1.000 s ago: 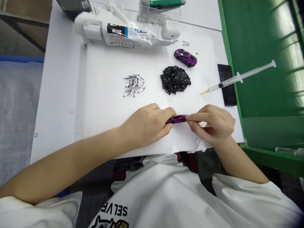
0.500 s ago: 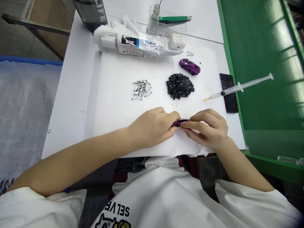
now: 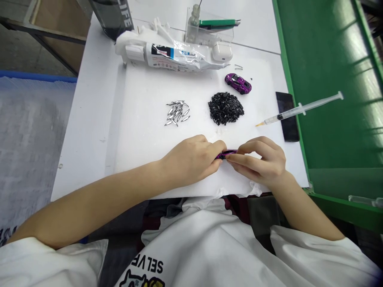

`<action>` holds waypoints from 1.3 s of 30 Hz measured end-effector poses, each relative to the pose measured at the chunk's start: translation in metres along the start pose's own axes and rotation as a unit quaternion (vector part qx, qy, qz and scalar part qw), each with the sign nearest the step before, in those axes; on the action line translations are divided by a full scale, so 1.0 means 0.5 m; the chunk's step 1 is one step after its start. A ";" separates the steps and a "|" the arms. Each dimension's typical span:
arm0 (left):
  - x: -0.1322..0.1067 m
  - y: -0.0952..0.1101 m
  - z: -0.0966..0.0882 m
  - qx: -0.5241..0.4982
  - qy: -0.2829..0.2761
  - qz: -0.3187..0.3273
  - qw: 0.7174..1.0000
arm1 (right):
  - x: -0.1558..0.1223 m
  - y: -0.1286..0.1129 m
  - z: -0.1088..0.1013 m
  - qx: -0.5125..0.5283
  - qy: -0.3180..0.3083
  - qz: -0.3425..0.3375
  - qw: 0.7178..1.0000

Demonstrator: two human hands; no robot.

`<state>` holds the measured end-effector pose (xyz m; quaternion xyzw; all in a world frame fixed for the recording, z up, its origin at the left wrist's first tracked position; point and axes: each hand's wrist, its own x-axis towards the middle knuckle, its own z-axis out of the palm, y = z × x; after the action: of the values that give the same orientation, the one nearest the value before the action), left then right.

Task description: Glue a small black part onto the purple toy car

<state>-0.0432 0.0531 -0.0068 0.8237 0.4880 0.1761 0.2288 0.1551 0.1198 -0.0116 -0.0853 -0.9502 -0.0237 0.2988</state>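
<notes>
Near the front edge of the white board, my left hand [image 3: 193, 159] grips one end of a small purple toy car [image 3: 229, 152] between thumb and fingers. My right hand [image 3: 265, 161] is closed at the car's other end, its fingertips pressed against the side. Whether a tiny part sits under those fingertips is hidden. Just beyond my hands lies a heap of small black pieces [image 3: 226, 108]. To its left is a loose cluster of slim silver pieces with dark outlines [image 3: 177, 113]. A second purple toy car [image 3: 238, 83] stands behind the black heap.
A syringe with a yellow tip [image 3: 295, 113] lies across a dark phone [image 3: 287, 121] at the right. Along the back are a white tube [image 3: 176, 57], a white earbud case [image 3: 222, 52], a clear holder with a small bottle [image 3: 194, 24], green tweezers [image 3: 217, 24] and a dark bottle [image 3: 112, 18].
The whole view has shifted very slightly. Both hands keep their hold at the toy car, with the right fingertips moved barely, if at all.
</notes>
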 end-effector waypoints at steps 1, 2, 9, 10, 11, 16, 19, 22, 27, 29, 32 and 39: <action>0.000 -0.001 0.000 0.001 0.004 0.003 1.000 | 0.001 -0.002 -0.001 0.002 -0.002 0.002 1.000; -0.001 -0.002 0.000 0.002 0.009 0.006 1.000 | 0.001 -0.004 -0.005 0.009 -0.004 0.006 1.000; -0.007 -0.010 0.001 -0.027 0.047 0.019 0.998 | -0.063 0.103 -0.093 -0.021 0.270 0.390 0.880; -0.007 -0.011 0.001 -0.029 0.049 0.020 0.998 | -0.082 0.132 -0.109 -0.029 0.299 0.490 0.818; -0.007 -0.011 0.001 -0.028 0.048 0.019 0.998 | -0.103 0.159 -0.123 -0.027 0.293 0.560 0.775; -0.005 -0.012 -0.005 -0.023 0.027 -0.010 0.999 | -0.184 0.225 -0.138 0.116 0.161 0.737 0.646; -0.005 -0.012 -0.010 -0.028 0.009 -0.018 0.999 | -0.199 0.228 -0.126 0.186 0.133 0.747 0.625; -0.003 -0.012 -0.014 -0.022 0.004 -0.021 1.000 | -0.203 0.233 -0.123 0.206 0.121 0.745 0.622; 0.000 -0.009 -0.016 -0.002 0.016 -0.015 1.000 | -0.213 0.246 -0.117 0.196 0.112 0.740 0.634; -0.001 -0.008 -0.016 0.005 0.015 -0.010 1.000 | -0.217 0.249 -0.112 0.188 0.110 0.736 0.642; -0.002 -0.008 -0.016 0.012 0.007 -0.004 1.000 | -0.222 0.252 -0.109 0.173 0.104 0.731 0.651; -0.001 -0.003 -0.017 0.000 0.008 -0.013 1.000 | -0.222 0.252 -0.111 0.168 0.093 0.737 0.648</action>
<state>-0.0488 0.0551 -0.0007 0.8155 0.5009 0.1800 0.2271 0.2984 0.2221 -0.0304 -0.7032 -0.5288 0.3569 0.3138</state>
